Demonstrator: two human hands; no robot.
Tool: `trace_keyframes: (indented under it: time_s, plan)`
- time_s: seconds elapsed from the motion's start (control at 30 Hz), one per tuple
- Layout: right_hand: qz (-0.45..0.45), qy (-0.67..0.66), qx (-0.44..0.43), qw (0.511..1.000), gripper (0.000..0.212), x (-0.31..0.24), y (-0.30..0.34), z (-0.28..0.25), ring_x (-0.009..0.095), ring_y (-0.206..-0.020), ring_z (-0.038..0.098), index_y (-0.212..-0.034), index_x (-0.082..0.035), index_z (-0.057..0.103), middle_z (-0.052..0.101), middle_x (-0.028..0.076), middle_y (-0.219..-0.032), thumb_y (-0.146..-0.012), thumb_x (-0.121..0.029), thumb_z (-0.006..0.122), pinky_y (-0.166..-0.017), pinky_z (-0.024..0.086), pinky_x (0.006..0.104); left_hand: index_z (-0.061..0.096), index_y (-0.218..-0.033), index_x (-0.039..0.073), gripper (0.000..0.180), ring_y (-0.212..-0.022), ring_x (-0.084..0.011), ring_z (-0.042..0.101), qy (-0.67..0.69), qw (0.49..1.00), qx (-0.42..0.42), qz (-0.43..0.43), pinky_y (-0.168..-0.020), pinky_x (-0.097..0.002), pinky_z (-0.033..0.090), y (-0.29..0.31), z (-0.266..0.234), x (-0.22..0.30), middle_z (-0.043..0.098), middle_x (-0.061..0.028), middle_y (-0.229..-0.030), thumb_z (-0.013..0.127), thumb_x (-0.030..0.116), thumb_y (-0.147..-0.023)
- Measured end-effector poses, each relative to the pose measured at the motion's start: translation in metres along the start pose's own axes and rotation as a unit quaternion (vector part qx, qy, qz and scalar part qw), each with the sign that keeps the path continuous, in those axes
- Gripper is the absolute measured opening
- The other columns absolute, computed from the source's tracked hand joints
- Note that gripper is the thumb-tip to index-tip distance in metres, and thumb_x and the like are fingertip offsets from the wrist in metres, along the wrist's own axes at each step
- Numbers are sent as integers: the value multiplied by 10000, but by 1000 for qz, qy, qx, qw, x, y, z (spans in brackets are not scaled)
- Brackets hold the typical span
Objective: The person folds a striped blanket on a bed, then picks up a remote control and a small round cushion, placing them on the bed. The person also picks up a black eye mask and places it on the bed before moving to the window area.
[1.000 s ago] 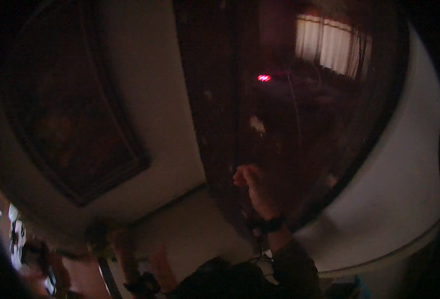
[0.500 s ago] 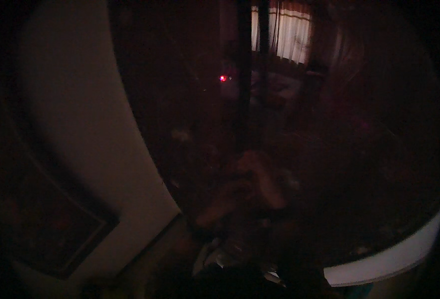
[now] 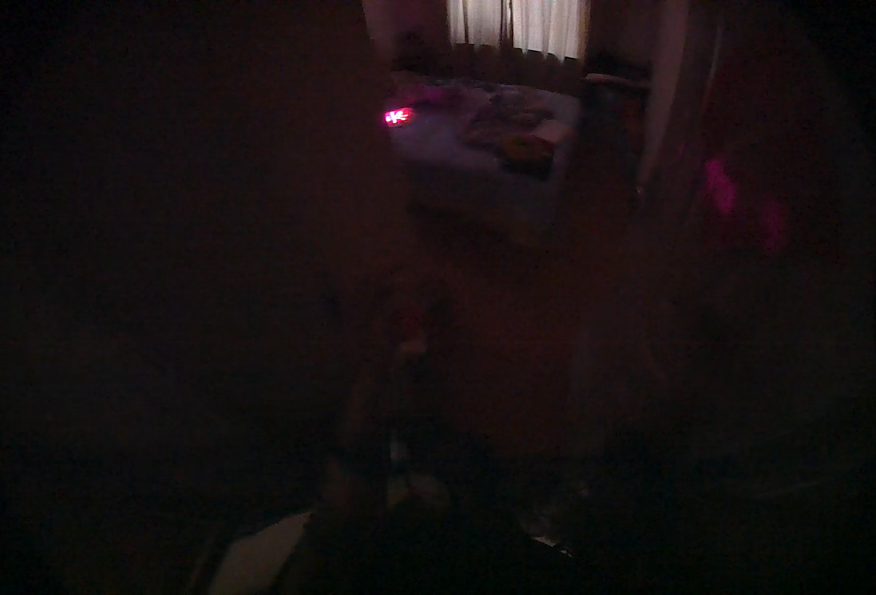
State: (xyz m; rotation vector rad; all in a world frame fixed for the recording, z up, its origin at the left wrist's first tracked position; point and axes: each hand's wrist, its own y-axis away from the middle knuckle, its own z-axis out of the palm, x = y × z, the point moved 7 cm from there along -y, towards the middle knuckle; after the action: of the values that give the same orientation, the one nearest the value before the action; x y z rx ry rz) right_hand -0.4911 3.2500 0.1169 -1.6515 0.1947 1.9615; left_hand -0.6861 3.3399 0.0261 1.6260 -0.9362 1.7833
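Nearly everything close to me is lost in darkness. A faint forearm rises from the lower edge, left of the middle, and seems to be my left arm. At its far end my left hand [image 3: 410, 342] shows only as a dim, blurred patch with a weak reddish tint. Its fingers cannot be made out, nor anything they may hold. I cannot find my right hand in the dark.
Ahead, past a dark upright edge, stands a bed [image 3: 467, 183] with rumpled bedding. Pale curtains [image 3: 517, 25] hang behind it. A bright pinkish-red light [image 3: 397, 117] glows at the bed's left. A pale flat-looking thing [image 3: 259, 555] lies at bottom left.
My view has shifted and the bed looks nearer. The large dark surface, the pale wall and the framed panel at left are gone. Two forearms met low in the middle before; now one shows faintly.
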Motion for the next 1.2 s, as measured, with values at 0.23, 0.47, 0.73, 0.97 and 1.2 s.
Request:
trace_keyframes:
  time_s: [0.23,0.47,0.73,0.97,1.2]
  plan:
    - [-31,30,76,996,256,8,-47,-24,152,-817,576,-1053,-37,577,599,62,-897,-991,-235,426,-760,485,287,521,-1236,22,341,-1127,-220,514,-30,999,6,22,-979,-358,407,-58,-46,-4,544,-116,-1236,529,139,-916]
    - [-37,50,105,992,244,33,-128,-62,150,-803,573,-1049,-36,575,595,63,-880,-990,-223,430,-754,483,284,517,-1238,17,358,-1140,-233,503,-126,977,151,88,-991,-367,396,-137,-135,25,535,-126,-1248,552,130,-901]
    - [-20,31,35,999,230,96,-254,-114,148,-787,570,-1045,-35,573,590,64,-862,-989,-209,434,-746,480,282,512,-1240,11,379,-1155,-249,491,-408,751,477,206,-1004,-377,383,-158,-231,111,524,-137,-1262,577,121,-883]
    - [-10,-6,-50,999,217,124,-372,-142,147,-772,567,-1042,-34,571,586,66,-846,-988,-197,438,-740,478,279,508,-1242,6,400,-1168,-262,481,-623,420,649,120,-1015,-385,371,-149,-275,187,515,-146,-1275,599,113,-868]
    - [-16,3,-58,998,205,155,-450,-155,145,-758,564,-1038,-32,569,582,67,-829,-988,-184,441,-733,476,277,504,-1244,1,422,-1180,-276,470,-674,260,692,8,-1027,-394,360,-113,-341,181,505,-156,-1287,621,105,-852]
